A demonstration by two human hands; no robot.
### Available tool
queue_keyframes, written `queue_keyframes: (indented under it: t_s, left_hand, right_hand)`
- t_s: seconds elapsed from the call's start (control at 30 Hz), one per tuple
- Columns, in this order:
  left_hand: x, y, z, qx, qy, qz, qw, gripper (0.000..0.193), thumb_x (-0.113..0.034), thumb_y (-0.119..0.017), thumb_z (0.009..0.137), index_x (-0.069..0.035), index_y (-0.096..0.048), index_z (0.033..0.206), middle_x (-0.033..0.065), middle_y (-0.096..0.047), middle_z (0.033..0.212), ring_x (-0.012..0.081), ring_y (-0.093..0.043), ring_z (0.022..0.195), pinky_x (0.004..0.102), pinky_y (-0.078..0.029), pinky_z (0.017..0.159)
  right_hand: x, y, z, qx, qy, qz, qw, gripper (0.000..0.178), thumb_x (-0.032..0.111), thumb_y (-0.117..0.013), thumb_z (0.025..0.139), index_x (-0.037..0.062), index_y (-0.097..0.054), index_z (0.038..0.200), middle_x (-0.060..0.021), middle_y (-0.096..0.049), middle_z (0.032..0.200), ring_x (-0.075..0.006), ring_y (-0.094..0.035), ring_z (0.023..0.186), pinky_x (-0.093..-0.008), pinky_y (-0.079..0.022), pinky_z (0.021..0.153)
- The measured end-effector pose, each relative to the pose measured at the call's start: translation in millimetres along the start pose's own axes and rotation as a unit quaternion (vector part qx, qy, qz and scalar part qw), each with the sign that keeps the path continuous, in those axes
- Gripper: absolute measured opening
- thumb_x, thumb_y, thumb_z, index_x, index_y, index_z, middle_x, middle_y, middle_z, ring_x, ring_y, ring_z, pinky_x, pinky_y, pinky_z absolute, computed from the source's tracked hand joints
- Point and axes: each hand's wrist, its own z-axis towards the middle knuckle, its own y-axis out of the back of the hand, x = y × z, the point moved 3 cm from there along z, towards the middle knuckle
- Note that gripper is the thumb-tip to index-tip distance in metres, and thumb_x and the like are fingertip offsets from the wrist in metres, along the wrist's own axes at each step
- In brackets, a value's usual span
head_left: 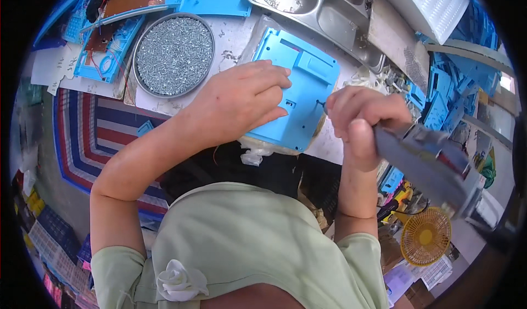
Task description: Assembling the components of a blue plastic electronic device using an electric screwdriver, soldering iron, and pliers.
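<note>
Far L on my feed: an open blue housing (90,62) w/ brown boards and thin wires, up top; below it, a striped sheet (77,144), red/white/blue. Next, on the worktop, a round pan (172,96) full of small silvery screws (174,53).

Then my L hand (247,100): palm down on the L part of the blue panel, fingers bent and close tog., thumb apart from them, nothing gripped that I can see. Clear plastic (253,154) pokes out at the panel's near edge. The blue panel (304,92) itself lies flat on the worktop, btwn my hands, slightly angled, holes nr its edges. Beyond it, a compartmented metal tray (340,26), w/ small metal bits in it.

R of the panel, my R hand (365,111) is clamped on a dark tool (425,166), its bit by a hole nr the panel's R edge; can't tell if it's touching. Far R, lower down: a yellow fan (426,236).
</note>
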Motion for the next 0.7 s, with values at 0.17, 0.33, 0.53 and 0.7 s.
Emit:
queue_keyframes:
  t_s: [0.17, 0.33, 0.53, 0.7]
  left_hand:
    - [-0.2, -2.1, -2.9, 0.01, 0.009, -0.013, 1.0, 0.029, -0.014, -0.079, 0.082, -0.001, -0.053, 0.085, 0.0126, -0.067, 0.12, 0.0326, -0.065, 0.118, 0.0489, -0.053, 0.105]
    - [-0.9, -1.0, -2.6, 0.007, 0.015, -0.024, 1.0, 0.029, -0.013, -0.079, 0.082, -0.001, -0.053, 0.085, 0.0132, -0.067, 0.119, 0.033, -0.065, 0.119, 0.0493, -0.052, 0.106]
    - [-1.0, -1.2, 0.1, 0.007, 0.025, -0.045, 0.999, 0.028, -0.012, -0.079, 0.082, -0.001, -0.054, 0.085, 0.0136, -0.067, 0.118, 0.033, -0.064, 0.119, 0.0494, -0.052, 0.106]
    - [0.8, -1.7, 0.0, 0.004, 0.028, -0.048, 0.998, 0.027, -0.01, -0.08, 0.081, -0.003, -0.055, 0.087, 0.0129, -0.067, 0.119, 0.0315, -0.063, 0.122, 0.049, -0.053, 0.105]
  right_hand:
    - [-6.9, 5.2, 5.3, 0.037, -0.036, 0.035, 0.998, 0.017, -0.001, -0.066, 0.092, 0.0035, -0.049, 0.094, -0.0073, -0.056, 0.07, -0.0179, -0.053, 0.06, -0.0357, -0.048, 0.059]
    - [-1.9, 38.8, 42.0, -0.032, 0.044, 0.085, 0.995, 0.016, 0.009, -0.064, 0.096, 0.0045, -0.048, 0.094, -0.0056, -0.052, 0.066, -0.0166, -0.051, 0.059, -0.0359, -0.048, 0.061]
    - [-34.8, 43.5, 51.3, -0.03, 0.007, -0.003, 1.0, 0.016, 0.012, -0.061, 0.095, 0.006, -0.047, 0.09, -0.0025, -0.046, 0.062, -0.0167, -0.046, 0.057, -0.0379, -0.049, 0.065]
    - [-43.0, 47.6, 58.3, -0.063, -0.025, 0.042, 0.997, 0.014, 0.005, -0.066, 0.093, 0.0012, -0.055, 0.101, -0.0061, -0.055, 0.065, -0.0149, -0.052, 0.053, -0.0314, -0.048, 0.056]
